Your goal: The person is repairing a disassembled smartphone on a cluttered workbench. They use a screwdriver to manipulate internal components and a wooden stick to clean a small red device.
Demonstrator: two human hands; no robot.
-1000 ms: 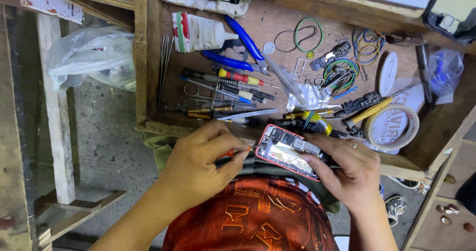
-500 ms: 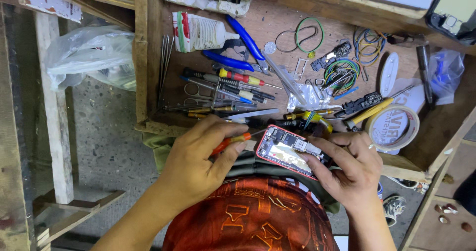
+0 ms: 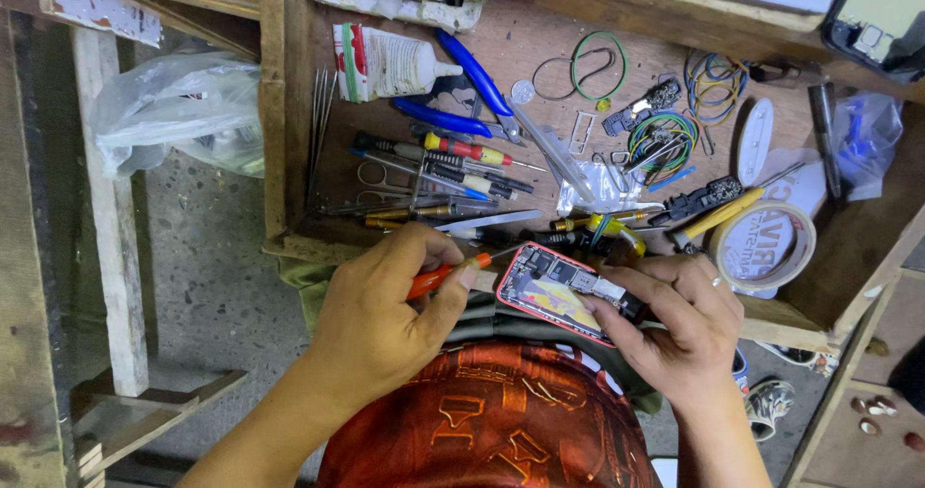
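Observation:
My left hand [image 3: 376, 324] grips a small screwdriver with an orange handle [image 3: 438, 278], and its thin tip points right at the upper left edge of an opened phone [image 3: 549, 286]. The phone has a red frame, and its inner boards and parts are exposed. My right hand [image 3: 674, 334] holds it from the right, fingers over its far end. Both hands hover above my lap in orange patterned cloth, just below the front edge of a wooden tray [image 3: 289, 160].
The tray holds several screwdrivers [image 3: 462, 151], tweezers, blue-handled pliers [image 3: 472, 79], a glue tube [image 3: 385, 62], rubber bands [image 3: 597, 64] and a tape roll [image 3: 766, 247]. A plastic bag [image 3: 173, 112] hangs at the left by wooden legs. Another phone [image 3: 882, 16] lies at the top right.
My left hand has drawn back slightly to the left, baring the orange screwdriver handle. The phone stays in my right hand, tilted a little differently.

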